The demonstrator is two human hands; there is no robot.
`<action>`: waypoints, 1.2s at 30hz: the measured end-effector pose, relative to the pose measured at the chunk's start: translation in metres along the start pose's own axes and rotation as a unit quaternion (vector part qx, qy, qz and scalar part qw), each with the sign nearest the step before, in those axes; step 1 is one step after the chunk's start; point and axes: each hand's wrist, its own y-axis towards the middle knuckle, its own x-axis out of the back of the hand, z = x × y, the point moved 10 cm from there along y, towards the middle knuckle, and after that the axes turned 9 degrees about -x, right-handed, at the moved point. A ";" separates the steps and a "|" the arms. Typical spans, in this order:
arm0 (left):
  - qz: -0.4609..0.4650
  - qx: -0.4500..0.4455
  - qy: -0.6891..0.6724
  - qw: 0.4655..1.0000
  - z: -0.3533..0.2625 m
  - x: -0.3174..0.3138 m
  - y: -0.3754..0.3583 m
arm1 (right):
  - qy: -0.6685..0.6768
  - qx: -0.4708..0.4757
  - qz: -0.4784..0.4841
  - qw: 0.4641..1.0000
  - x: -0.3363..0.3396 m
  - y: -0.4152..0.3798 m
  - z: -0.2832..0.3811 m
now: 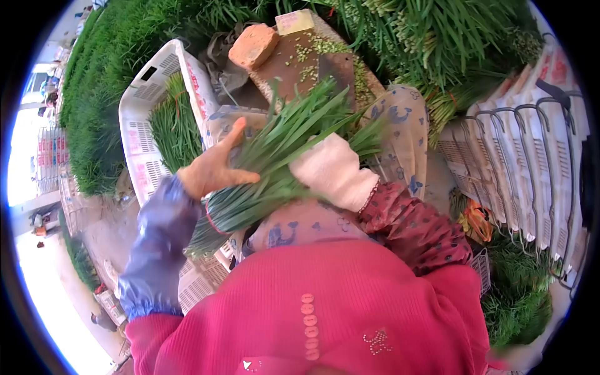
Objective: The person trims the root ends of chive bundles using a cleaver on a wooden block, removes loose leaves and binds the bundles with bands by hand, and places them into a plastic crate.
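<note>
A bunch of long green chives (pixel 275 165) lies across my lap, with a red band around its lower left part. My left hand (pixel 212 167) is bare, its thumb and fingers spread apart at the left side of the leaves. On the right, my right hand (pixel 331 169), in a white glove, is closed over the chives; its fingertips are hidden among the leaves. Under the bunch shows a patterned plastic apron (pixel 400 122) over my knees.
To the left stands a white crate (pixel 140 134) holding banded chives (pixel 177 122). Ahead, a board (pixel 294 69) carries an orange brick (pixel 254 46), a yellowish block (pixel 294 22) and green trimmings. Stacked white crates (pixel 525 162) stand right; chive heaps (pixel 437 37) lie behind.
</note>
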 end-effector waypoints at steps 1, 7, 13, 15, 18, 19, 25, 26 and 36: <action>0.092 0.086 -0.208 0.970 0.024 -0.029 0.012 | -0.004 -0.005 0.000 1.000 0.008 0.000 0.005; 0.050 0.193 -0.370 0.908 0.033 -0.054 0.023 | 0.044 -0.089 -0.108 0.989 0.024 -0.017 -0.009; -0.272 0.220 -0.403 0.845 0.055 0.017 -0.021 | 0.057 -0.170 0.047 0.983 -0.019 -0.008 -0.064; -0.380 0.198 -0.467 0.774 0.061 0.026 -0.033 | 0.030 -0.208 0.030 0.977 -0.013 -0.007 -0.091; -0.429 0.199 -0.476 0.742 0.071 0.024 -0.040 | 0.012 -0.250 -0.024 0.968 0.016 -0.024 -0.140; -0.434 0.200 -0.485 0.732 0.070 0.021 -0.039 | -0.022 -0.258 -0.046 0.965 0.038 -0.029 -0.146; -0.373 0.233 -0.517 0.734 0.063 -0.002 -0.013 | 0.147 0.021 -0.163 0.975 0.142 0.009 -0.023; -0.378 0.207 -0.541 0.722 0.066 -0.004 -0.009 | 0.146 0.015 -0.164 0.975 0.131 0.015 -0.016; -0.424 0.187 -0.580 0.670 0.111 -0.006 -0.017 | 0.150 -0.066 0.151 0.975 -0.023 0.001 -0.014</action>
